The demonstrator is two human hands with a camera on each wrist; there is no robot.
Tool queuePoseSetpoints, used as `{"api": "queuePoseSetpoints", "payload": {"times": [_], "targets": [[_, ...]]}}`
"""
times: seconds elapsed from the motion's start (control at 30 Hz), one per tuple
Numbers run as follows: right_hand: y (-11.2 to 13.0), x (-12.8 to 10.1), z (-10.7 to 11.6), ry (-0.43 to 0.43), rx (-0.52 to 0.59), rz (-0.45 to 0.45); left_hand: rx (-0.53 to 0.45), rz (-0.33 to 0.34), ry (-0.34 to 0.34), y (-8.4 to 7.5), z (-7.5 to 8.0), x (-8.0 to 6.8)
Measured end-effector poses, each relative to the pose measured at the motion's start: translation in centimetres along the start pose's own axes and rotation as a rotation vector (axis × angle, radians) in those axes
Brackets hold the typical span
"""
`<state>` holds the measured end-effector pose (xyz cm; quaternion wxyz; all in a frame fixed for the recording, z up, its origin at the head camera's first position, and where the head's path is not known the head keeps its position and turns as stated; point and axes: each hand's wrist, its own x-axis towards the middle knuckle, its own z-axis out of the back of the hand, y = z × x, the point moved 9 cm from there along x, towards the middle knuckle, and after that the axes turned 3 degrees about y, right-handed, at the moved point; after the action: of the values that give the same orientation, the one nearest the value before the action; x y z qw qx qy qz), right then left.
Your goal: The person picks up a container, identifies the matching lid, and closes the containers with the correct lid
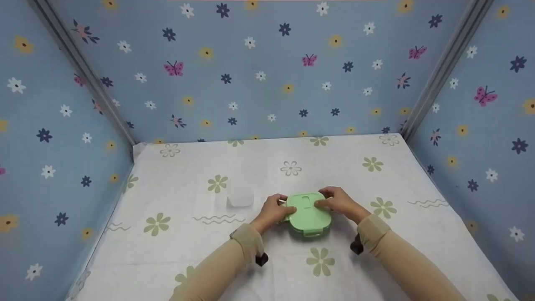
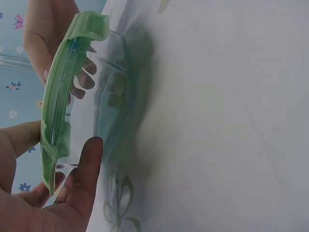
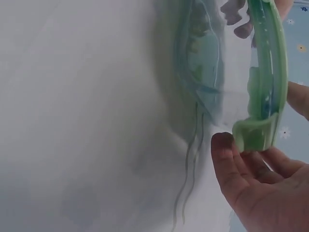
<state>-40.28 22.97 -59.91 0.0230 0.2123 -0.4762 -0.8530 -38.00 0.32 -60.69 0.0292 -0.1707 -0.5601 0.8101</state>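
Note:
A clear glass food container with a light green lid is held between both hands over the cloth. My left hand grips its left side, thumb on top of the lid and fingers beneath the rim. On the far right corner, my right hand holds it in the same way, thumb on the lid. A green side latch stands near the right fingertips in the right wrist view. The front latch faces me. The glass body is mostly hidden under the lid in the head view.
A small whitish, box-like piece sits left of the container. The white flowered cloth covers the table. Blue patterned panels enclose the back and both sides, with grey posts at the corners.

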Motion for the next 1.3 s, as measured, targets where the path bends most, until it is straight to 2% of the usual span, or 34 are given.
{"api": "queuePoseSetpoints", "payload": {"times": [0.17, 0.37, 0.63, 0.83, 1.0, 1.1, 1.3], "targets": [[0.4, 0.4, 0.0, -0.051, -0.016, 0.017, -0.027, 0.007, 0.03, 0.2, -0.2, -0.5], [0.4, 0.8, -0.2, -0.07, -0.033, 0.037, -0.046, 0.014, 0.041, 0.5, -0.3, -0.8], [0.2, 0.8, -0.3, -0.1, -0.049, 0.009, -0.061, 0.018, 0.045, 0.4, -0.1, -0.8], [0.2, 0.2, -0.3, -0.097, -0.041, -0.004, -0.115, 0.039, 0.087, 0.5, -0.3, -0.4], [0.1, -0.1, -0.2, -0.106, -0.06, -0.027, -0.118, 0.035, 0.094, 0.5, -0.3, -0.2], [0.0, -0.2, -0.1, -0.106, -0.06, -0.032, -0.096, 0.024, 0.091, 0.3, -0.2, -0.3], [-0.2, -0.3, 0.0, -0.103, -0.06, -0.034, 0.054, 0.024, 0.087, -0.1, -0.2, -0.9]]}}
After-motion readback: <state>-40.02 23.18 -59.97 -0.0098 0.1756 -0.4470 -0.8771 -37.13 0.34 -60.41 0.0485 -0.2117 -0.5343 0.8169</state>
